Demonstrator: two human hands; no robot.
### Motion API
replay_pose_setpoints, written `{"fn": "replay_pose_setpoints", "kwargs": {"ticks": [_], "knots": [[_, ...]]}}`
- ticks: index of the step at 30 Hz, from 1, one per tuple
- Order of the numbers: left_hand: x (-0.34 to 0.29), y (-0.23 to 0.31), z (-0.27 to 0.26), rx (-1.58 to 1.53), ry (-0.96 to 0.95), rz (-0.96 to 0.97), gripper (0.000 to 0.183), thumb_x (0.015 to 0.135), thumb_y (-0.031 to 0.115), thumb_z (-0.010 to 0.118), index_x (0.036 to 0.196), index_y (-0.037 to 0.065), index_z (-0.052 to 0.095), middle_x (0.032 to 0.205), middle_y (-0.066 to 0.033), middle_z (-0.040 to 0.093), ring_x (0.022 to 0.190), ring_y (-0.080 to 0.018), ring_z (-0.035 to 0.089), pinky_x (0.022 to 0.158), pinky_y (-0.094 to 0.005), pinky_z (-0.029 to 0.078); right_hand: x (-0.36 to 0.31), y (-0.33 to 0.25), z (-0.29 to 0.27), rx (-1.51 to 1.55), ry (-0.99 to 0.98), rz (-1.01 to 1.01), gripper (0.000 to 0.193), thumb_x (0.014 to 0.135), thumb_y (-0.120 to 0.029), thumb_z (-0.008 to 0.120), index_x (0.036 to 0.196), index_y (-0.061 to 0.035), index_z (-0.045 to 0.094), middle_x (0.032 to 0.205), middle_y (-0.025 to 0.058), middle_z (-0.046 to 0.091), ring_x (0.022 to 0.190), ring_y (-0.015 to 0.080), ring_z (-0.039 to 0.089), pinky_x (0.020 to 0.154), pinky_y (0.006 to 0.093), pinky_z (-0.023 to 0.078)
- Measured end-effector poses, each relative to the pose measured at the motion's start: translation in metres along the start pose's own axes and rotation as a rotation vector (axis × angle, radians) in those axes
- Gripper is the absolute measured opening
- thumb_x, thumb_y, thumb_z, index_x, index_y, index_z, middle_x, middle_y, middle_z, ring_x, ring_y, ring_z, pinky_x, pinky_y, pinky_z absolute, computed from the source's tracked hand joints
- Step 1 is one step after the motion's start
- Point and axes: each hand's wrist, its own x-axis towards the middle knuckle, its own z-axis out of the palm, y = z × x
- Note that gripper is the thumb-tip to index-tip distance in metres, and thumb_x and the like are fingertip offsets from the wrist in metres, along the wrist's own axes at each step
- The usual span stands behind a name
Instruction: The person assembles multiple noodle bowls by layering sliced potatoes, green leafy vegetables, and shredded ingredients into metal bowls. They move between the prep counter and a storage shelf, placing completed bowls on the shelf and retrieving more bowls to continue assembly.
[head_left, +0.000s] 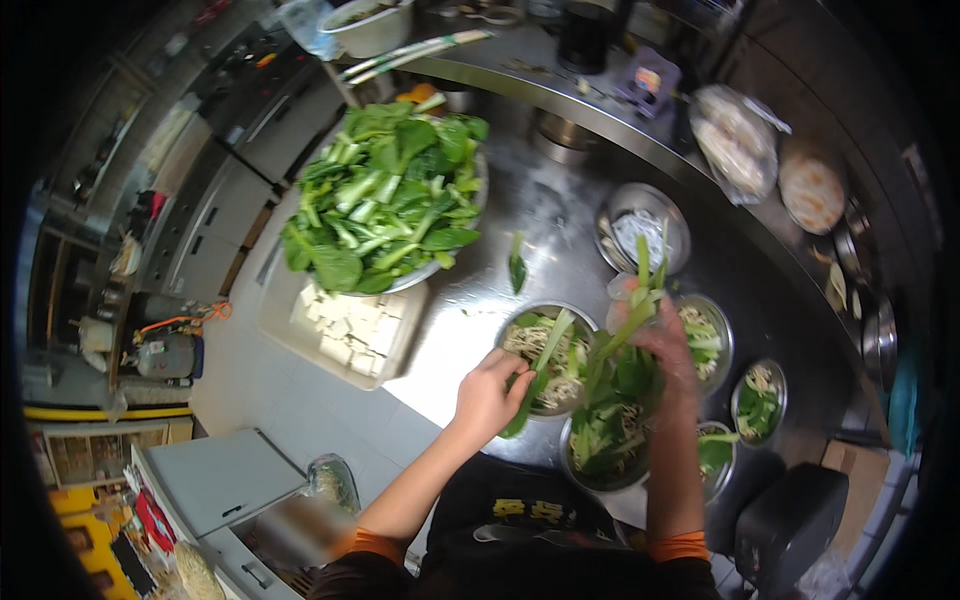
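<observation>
Left hand [492,392]: thumb and fingertips pinched together on a green stalk [551,348], which slants over a metal bowl [505,322] just ahead of the fingers; pale thin mushrooms [525,343] and greens inside. Right hand [664,338]: blurred, fingers closed around a bunch of greens [606,352], stalk ends poking up past the fingers, leaves hanging toward a fuller bowl [570,464] nearer the body; exact finger placement can't be told.

Beyond the right fingers: metal dish [602,212] with clear plastic in it. Right of them: side bowl [729,350], also greens and mushrooms; smaller oval bowl [736,415] farther right. Ahead-left of the left fingers: loose leaf [517,270] on the steel table [455,335], big leafy heap [385,195], then tub [274,335] of white cubes [350,328].
</observation>
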Motion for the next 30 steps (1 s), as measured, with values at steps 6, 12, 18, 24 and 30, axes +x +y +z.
{"fn": "replay_pose_setpoints", "kwargs": {"ticks": [6, 12, 18, 24, 30], "knots": [[0.055, 0.010, -0.139, -0.240, 0.466, -0.077, 0.015, 0.087, 0.013, 0.065, 0.090, -0.001, 0.058, 0.072, -0.0012, 0.060, 0.060, -0.0039, 0.051, 0.052, -0.0196, 0.039, 0.080, -0.038, 0.126, -0.321, -0.160, -0.116, 0.058, 0.073, -0.009, 0.066, 0.127, -0.0041, 0.047, 0.106, 0.0063, 0.059, 0.093, 0.0149, 0.059, 0.084, 0.0285, 0.046], [0.100, 0.017, -0.211, 0.394, 0.565, -0.120, 0.044, 0.088, 0.031, 0.061, 0.113, -0.005, 0.058, 0.103, -0.0190, 0.065, 0.067, -0.0218, 0.062, 0.066, -0.0331, 0.050, 0.152, -0.026, 0.181, -1.151, -0.175, -0.250, 0.084, 0.076, -0.036, 0.073, 0.140, -0.0009, 0.032, 0.133, 0.0160, 0.046, 0.120, 0.0285, 0.047, 0.102, 0.0378, 0.036], [0.017, -0.012, -0.142, -0.233, 0.084, -0.257, 0.021, 0.089, 0.014, 0.060, 0.099, -0.004, 0.061, 0.078, -0.0102, 0.064, 0.055, -0.0115, 0.055, 0.051, -0.0255, 0.046, 0.099, -0.028, 0.030, -0.830, -0.185, 0.050, 0.032, 0.088, -0.020, 0.061, 0.114, -0.0027, 0.056, 0.091, 0.0058, 0.064, 0.074, 0.0131, 0.061, 0.066, 0.0265, 0.052], [0.047, -0.067, 0.026, 0.313, -0.127, 0.380, 0.022, 0.076, 0.001, 0.059, 0.098, -0.001, 0.061, 0.099, -0.0162, 0.062, 0.079, -0.0278, 0.062, 0.061, -0.0371, 0.052, 0.007, 0.083, -0.031, -1.858, -0.221, -0.096, 0.023, 0.079, -0.028, 0.064, 0.087, -0.0064, 0.065, 0.082, 0.0146, 0.065, 0.074, 0.0286, 0.063, 0.072, 0.0416, 0.049], [0.073, -0.063, 0.081, 0.822, -0.584, 0.208, 0.016, 0.074, 0.004, 0.059, 0.090, 0.003, 0.065, 0.091, -0.0138, 0.065, 0.078, -0.0233, 0.066, 0.059, -0.0339, 0.053, -0.014, 0.128, -0.038, -2.110, -0.015, -0.061, 0.025, 0.078, -0.031, 0.063, 0.078, -0.0056, 0.063, 0.076, 0.0127, 0.063, 0.072, 0.0275, 0.062, 0.070, 0.0385, 0.048]]}}
